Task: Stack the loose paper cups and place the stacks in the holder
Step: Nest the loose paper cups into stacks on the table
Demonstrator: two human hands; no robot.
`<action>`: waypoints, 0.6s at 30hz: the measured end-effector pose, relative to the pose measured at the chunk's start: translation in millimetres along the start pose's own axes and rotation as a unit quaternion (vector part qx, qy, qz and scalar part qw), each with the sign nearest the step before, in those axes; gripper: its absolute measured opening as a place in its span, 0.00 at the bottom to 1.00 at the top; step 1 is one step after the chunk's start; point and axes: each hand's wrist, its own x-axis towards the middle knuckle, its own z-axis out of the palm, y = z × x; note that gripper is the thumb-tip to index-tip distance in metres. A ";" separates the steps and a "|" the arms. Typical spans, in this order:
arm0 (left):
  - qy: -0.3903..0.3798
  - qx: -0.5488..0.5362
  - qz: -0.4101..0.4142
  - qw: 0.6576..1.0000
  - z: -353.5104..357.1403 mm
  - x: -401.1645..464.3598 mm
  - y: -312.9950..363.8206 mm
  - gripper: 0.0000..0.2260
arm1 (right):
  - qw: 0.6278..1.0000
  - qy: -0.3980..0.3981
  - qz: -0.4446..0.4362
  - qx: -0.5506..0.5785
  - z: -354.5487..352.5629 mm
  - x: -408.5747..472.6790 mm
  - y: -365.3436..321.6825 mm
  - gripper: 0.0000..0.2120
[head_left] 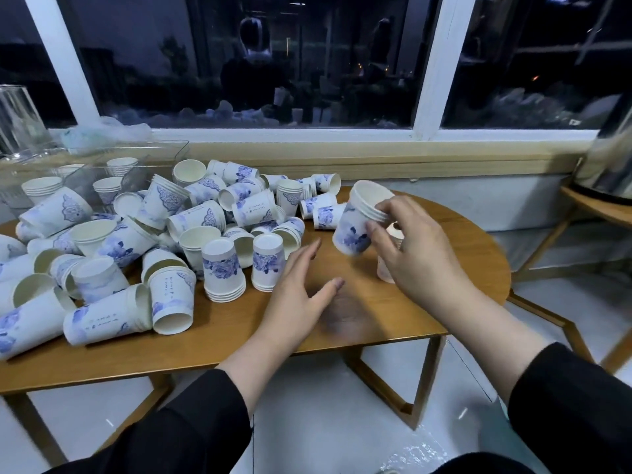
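Observation:
My right hand (410,248) grips a short stack of white paper cups with blue flower print (359,220), tilted with its mouth up and away, above the table's right part. Another cup (384,270) stands mostly hidden behind that hand. Fingers spread, my left hand (301,289) hovers empty just above the wooden table (342,336), its fingertips close to two upside-down stacks (224,271) (268,261). A big heap of loose cups (154,227) covers the table's left half. The clear plastic holder (85,172) at the back left contains a few stacks.
A window with white frames (434,63) runs behind the table above a beige sill. A second small table (602,206) with a shiny appliance stands at the right. A clear glass vessel (17,118) sits at the far left. White floor lies below.

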 end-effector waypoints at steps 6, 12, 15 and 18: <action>0.113 0.178 0.066 0.975 -16.2 17.2 4.0 0.20 | 0.992 0.040 0.042 -0.115 -46.9 37.4 42.9 0.08; 0.094 0.283 0.066 0.952 -34.8 27.1 7.6 0.21 | 0.985 -0.062 0.090 -0.134 -24.0 32.4 79.9 0.10; 0.078 0.357 0.044 0.930 -39.1 32.1 2.9 0.25 | 0.985 -0.077 0.085 -0.133 -18.7 38.0 78.8 0.10; 0.060 0.414 0.031 0.908 -43.7 38.8 -2.3 0.29 | 0.982 -0.092 0.084 -0.144 -19.0 46.8 74.2 0.10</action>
